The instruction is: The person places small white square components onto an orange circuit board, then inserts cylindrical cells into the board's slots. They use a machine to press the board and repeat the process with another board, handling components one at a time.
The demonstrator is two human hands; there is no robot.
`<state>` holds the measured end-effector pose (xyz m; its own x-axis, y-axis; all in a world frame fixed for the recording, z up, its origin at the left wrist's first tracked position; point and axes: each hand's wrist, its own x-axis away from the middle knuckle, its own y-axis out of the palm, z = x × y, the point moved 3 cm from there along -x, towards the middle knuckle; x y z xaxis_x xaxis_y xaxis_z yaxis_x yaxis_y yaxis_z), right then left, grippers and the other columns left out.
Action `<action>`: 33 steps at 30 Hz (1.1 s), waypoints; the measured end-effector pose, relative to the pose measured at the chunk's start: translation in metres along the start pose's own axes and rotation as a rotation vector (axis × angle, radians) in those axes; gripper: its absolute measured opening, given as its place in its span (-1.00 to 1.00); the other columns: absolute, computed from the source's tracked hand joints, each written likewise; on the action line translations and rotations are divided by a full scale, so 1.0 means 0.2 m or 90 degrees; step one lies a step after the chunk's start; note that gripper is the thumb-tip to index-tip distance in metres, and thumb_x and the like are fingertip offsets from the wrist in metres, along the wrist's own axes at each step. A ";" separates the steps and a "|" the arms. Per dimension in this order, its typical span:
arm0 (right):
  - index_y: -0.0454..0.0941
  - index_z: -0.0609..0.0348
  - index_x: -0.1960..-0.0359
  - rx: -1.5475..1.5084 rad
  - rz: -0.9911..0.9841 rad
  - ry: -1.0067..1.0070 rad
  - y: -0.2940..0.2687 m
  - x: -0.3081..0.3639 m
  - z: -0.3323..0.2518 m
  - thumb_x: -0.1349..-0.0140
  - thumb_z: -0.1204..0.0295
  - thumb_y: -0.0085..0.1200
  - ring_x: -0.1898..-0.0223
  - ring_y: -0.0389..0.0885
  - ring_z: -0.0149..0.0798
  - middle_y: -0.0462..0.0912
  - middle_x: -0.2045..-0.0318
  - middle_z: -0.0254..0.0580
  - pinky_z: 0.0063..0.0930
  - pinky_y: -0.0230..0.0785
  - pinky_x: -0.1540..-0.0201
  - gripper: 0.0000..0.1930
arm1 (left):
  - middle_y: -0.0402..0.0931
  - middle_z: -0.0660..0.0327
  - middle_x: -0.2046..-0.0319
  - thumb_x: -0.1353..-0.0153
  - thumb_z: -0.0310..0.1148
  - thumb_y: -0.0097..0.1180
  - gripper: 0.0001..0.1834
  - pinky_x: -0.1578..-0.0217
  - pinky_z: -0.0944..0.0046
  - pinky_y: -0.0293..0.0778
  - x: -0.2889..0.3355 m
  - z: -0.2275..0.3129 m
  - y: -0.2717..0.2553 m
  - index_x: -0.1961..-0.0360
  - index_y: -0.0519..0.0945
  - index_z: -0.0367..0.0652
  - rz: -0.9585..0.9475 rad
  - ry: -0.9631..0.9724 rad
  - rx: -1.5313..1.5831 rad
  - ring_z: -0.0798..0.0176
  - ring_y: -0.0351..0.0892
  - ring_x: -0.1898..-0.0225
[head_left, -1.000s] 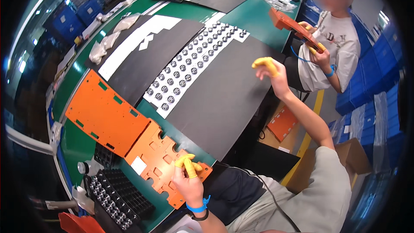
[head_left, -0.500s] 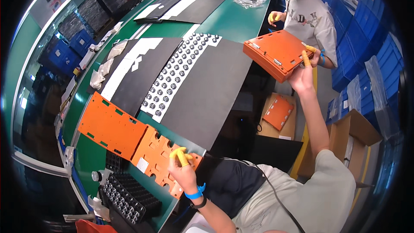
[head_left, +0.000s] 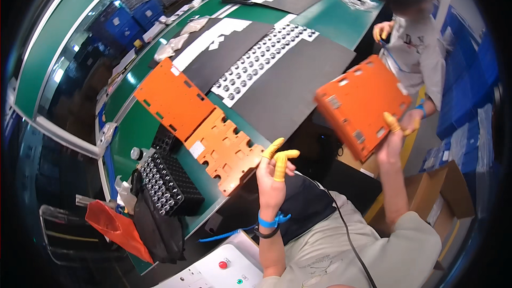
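Note:
An orange flat case [head_left: 365, 101] hangs in the air at the right, tilted, its broad face towards me. My right hand [head_left: 392, 141], with yellow finger covers, grips its lower right edge. A co-worker's hand [head_left: 414, 120] is beside the same corner; whether it still touches the case I cannot tell. My left hand [head_left: 273, 173], also in yellow finger covers, is raised with fingers apart and holds nothing. It is nearest to a light orange panel with cut-outs [head_left: 226, 152] at the bench edge. A darker orange panel [head_left: 173, 98] adjoins that one on the far side.
Black sheets [head_left: 298, 74] and a white strip of round black parts [head_left: 264, 58] cover the green bench [head_left: 320, 24]. Black racks of shiny cylinders [head_left: 162, 184] stand at left. A white control box [head_left: 221, 269] is near me; an open carton [head_left: 448, 186] and blue crates [head_left: 458, 106] are right.
My left hand has left the light orange panel and lifted to the right. The orange case has come nearer and tipped towards me in my right hand. The view has shifted.

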<state>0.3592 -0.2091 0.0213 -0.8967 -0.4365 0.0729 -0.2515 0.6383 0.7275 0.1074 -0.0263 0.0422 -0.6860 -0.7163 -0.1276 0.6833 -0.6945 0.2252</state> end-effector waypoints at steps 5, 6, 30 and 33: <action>0.37 0.20 -0.23 -0.172 -0.224 0.300 0.19 0.31 0.29 -0.34 0.40 0.06 -0.04 0.63 -0.19 0.60 -0.05 -0.08 -0.24 0.52 -0.10 -0.57 | 0.41 0.01 -0.18 -0.44 0.20 -0.22 -0.17 -0.22 0.03 0.35 0.26 -0.08 0.02 -0.43 0.14 -0.29 0.071 -0.029 0.212 0.00 0.43 -0.18; 0.37 0.20 -0.23 -0.180 -0.276 0.333 0.21 0.38 0.30 -0.35 0.40 0.06 -0.05 0.62 -0.21 0.59 -0.05 -0.07 -0.27 0.52 -0.10 -0.57 | 0.36 0.06 -0.25 -0.43 0.24 -0.22 -0.18 -0.24 -0.01 0.33 0.35 -0.07 0.01 -0.43 0.17 -0.21 0.175 -0.009 0.217 0.01 0.40 -0.22; 0.45 0.20 -0.19 0.522 -1.536 0.495 0.76 0.82 0.82 -0.16 0.01 0.27 -0.20 0.51 -0.16 0.53 -0.18 -0.08 -0.22 0.34 -0.27 -0.33 | 0.63 0.05 0.05 -0.24 -0.41 0.13 -0.61 0.08 0.13 0.62 1.90 0.28 -0.02 -0.08 0.53 -0.34 0.827 0.308 0.496 0.10 0.68 0.09; 0.41 0.19 -0.23 0.426 -1.401 0.654 0.75 0.95 0.89 -0.16 0.06 0.27 -0.22 0.49 -0.16 0.51 -0.20 -0.08 -0.20 0.33 -0.29 -0.32 | 0.62 0.06 0.04 -0.25 -0.37 0.16 -0.57 0.09 0.14 0.63 1.99 0.38 -0.01 -0.11 0.50 -0.33 0.984 0.119 0.377 0.12 0.68 0.09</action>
<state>0.0874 -0.0838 0.0227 0.9323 -0.3185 0.1713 -0.3257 -0.9453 0.0151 -0.1857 -0.3047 0.0634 0.5691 -0.6860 0.4535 0.4306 0.7184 0.5463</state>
